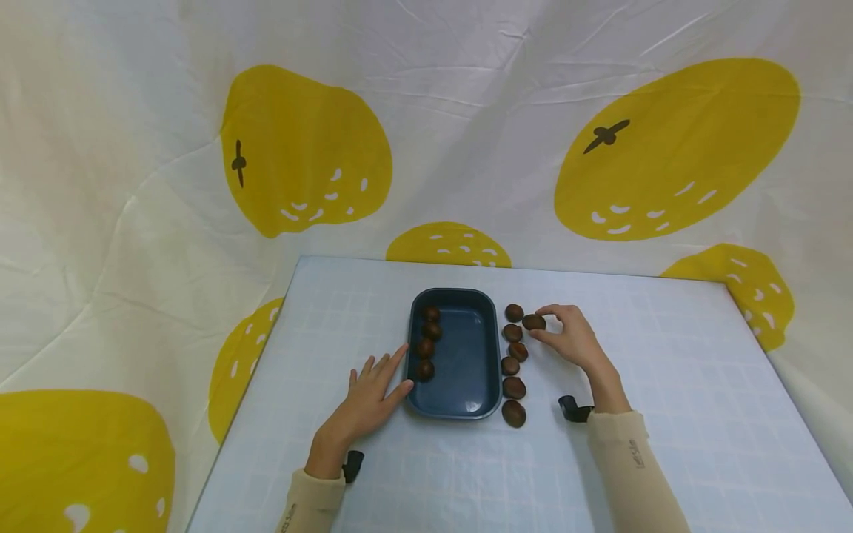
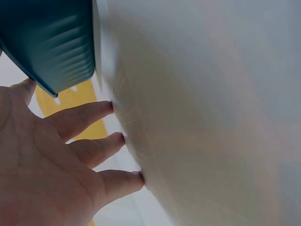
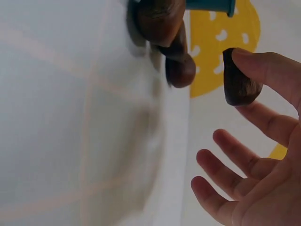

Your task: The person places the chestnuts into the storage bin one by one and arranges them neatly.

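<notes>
Thumb and index finger of my right hand (image 1: pixel 571 339) pinch a brown chestnut (image 3: pixel 239 84), held above the table in the right wrist view; the other fingers are spread apart. Just left of it in the head view, several chestnuts (image 1: pixel 514 387) form a column along the right side of a dark blue tray (image 1: pixel 469 366). Inside the tray, several more chestnuts (image 1: pixel 425 348) line up near its left wall. My left hand (image 1: pixel 369 396) lies at the tray's left side with fingers extended, thumb and index fingertip at the rim, the other fingertips on the table.
A pale blue checked cloth (image 1: pixel 706 414) covers the table. Behind it hangs a white curtain (image 1: pixel 480 170) printed with yellow fruit. Each wrist carries a small black device, one by the left cuff (image 1: pixel 353 466) and one by the right.
</notes>
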The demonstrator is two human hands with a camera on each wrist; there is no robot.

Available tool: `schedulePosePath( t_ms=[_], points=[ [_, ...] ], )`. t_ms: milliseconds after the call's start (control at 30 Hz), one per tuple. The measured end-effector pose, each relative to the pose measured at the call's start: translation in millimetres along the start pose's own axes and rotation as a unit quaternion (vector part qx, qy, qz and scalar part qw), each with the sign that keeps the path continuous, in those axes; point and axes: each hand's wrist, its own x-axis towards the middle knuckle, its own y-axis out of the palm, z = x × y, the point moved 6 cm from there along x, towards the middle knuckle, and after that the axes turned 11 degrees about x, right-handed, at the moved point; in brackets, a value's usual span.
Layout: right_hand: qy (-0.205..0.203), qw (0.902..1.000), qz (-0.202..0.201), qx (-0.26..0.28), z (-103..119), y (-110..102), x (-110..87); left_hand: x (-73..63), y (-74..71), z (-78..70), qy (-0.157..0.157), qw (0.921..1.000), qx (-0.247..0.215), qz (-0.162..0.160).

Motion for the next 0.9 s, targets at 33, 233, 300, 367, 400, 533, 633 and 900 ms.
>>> schedulePosePath(
  t_ms=[33, 233, 300, 367, 400, 533, 633, 900],
  points=[
    [-0.004, 1.0000, 0.000, 0.004, 2, 0, -0.5, -0.1, 0.1, -0.1, 0.000, 1.0000, 0.000, 0.000],
    [-0.024, 0.9994, 0.004, 0.025, 20, -1, -3.5, 0.3, 0.9, -0.1, -0.002, 1.0000, 0.000, 0.002],
    [-0.021, 0.9994, 0.005, 0.026, 26, 0, -4.8, 0.8, 1.1, 0.2, -0.001, 1.0000, 0.000, 0.001],
    [-0.016, 0.9996, 0.005, 0.025, 33, 0, -5.9, 1.3, 2.2, 1.2, -0.001, 1.0000, 0.003, 0.002],
    [-0.016, 0.9996, 0.005, 0.024, 36, 1, -6.3, 1.8, 2.8, 1.7, -0.002, 1.0000, 0.005, 0.002],
    [-0.024, 0.9992, 0.009, 0.030, 49, 4, -7.6, 2.8, 4.9, 3.0, -0.001, 0.9999, 0.011, 0.002],
    [-0.034, 0.9986, 0.015, 0.039, 56, 7, -8.1, 2.7, 4.9, 2.7, 0.002, 1.0000, 0.007, -0.001],
    [-0.070, 0.9952, 0.031, 0.061, 76, 23, -7.3, 1.8, 3.7, 2.6, 0.004, 1.0000, 0.007, 0.002]
  ],
)
